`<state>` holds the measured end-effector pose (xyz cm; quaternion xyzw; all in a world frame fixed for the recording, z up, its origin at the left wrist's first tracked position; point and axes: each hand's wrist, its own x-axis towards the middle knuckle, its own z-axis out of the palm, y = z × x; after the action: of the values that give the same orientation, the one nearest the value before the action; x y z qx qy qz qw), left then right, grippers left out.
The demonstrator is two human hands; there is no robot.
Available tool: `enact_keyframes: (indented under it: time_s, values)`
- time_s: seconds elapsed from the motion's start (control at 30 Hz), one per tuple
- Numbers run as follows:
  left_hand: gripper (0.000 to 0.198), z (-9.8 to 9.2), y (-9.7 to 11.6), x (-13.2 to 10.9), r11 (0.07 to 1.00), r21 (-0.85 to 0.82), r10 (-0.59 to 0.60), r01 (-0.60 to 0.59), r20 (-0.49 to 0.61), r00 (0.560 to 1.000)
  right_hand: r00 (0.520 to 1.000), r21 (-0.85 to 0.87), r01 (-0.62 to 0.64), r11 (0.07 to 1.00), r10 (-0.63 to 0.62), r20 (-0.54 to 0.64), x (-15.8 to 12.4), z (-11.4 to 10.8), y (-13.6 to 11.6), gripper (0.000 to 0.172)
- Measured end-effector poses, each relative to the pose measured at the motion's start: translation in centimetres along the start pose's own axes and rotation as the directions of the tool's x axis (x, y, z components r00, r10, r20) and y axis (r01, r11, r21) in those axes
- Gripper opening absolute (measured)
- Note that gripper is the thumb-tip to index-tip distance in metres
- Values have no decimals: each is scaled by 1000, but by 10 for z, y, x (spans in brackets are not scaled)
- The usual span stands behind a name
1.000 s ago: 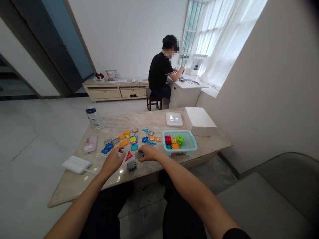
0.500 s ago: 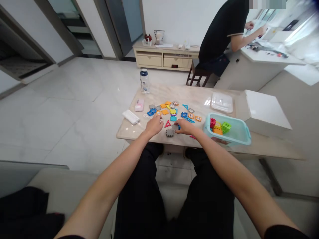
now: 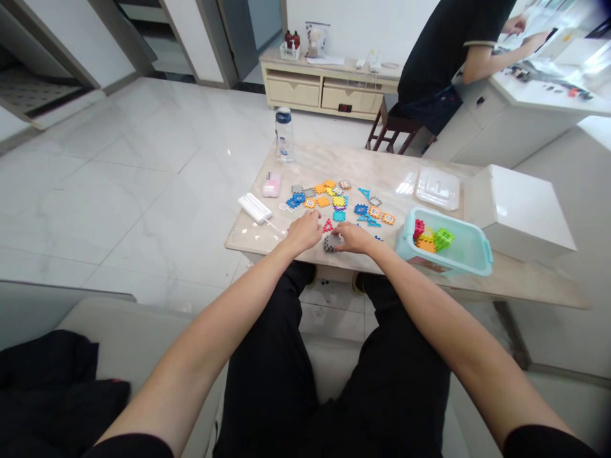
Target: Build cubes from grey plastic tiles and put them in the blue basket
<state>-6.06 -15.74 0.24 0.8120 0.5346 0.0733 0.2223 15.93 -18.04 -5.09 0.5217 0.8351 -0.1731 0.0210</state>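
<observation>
My right hand (image 3: 352,237) pinches a grey interlocking tile (image 3: 337,240) at a small stack of grey tiles (image 3: 329,244) near the table's front edge. How firmly that tile touches the stack is partly hidden by my fingers. To the left, my left hand (image 3: 305,231) hovers with loosely bent fingers spread a little apart, and nothing shows in it. A red triangle piece (image 3: 328,225) lies between both hands. Beyond them are a teal tile (image 3: 338,216), a yellow tile (image 3: 338,201), an orange tile (image 3: 323,201) and several blue pieces (image 3: 361,209).
On the right stands a light-blue tub (image 3: 465,254) holding red, yellow, orange and green pieces, with a clear lid (image 3: 438,189) and white box (image 3: 522,207) near it. A bottle (image 3: 285,137), pink box (image 3: 272,184) and white device (image 3: 254,208) sit left. A person (image 3: 439,63) works behind.
My right hand has brought the grey tile from beside the grey stack onto or against it. My left hand has moved slightly right, closer to the stack. The camera view has shifted a little.
</observation>
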Motion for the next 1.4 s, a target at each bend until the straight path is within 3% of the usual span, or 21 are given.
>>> enact_keyframes:
  time_s: [0.23,0.73,1.3,1.4]
  values:
    - [34,0,0,2,1000,-2,-10,10,-18,1000,999,-8,46,999,-46,-10,2,4,-3,47]
    - [28,-3,1,2,1000,7,-13,13,-15,1000,999,-49,-16,999,18,35,5,0,-16,39]
    - [27,3,-7,7,999,32,-27,28,-24,999,994,-89,-77,993,83,71,3,3,-18,52]
    - [27,2,-12,7,998,13,-62,62,-40,997,996,-95,-56,994,63,70,4,1,-17,63]
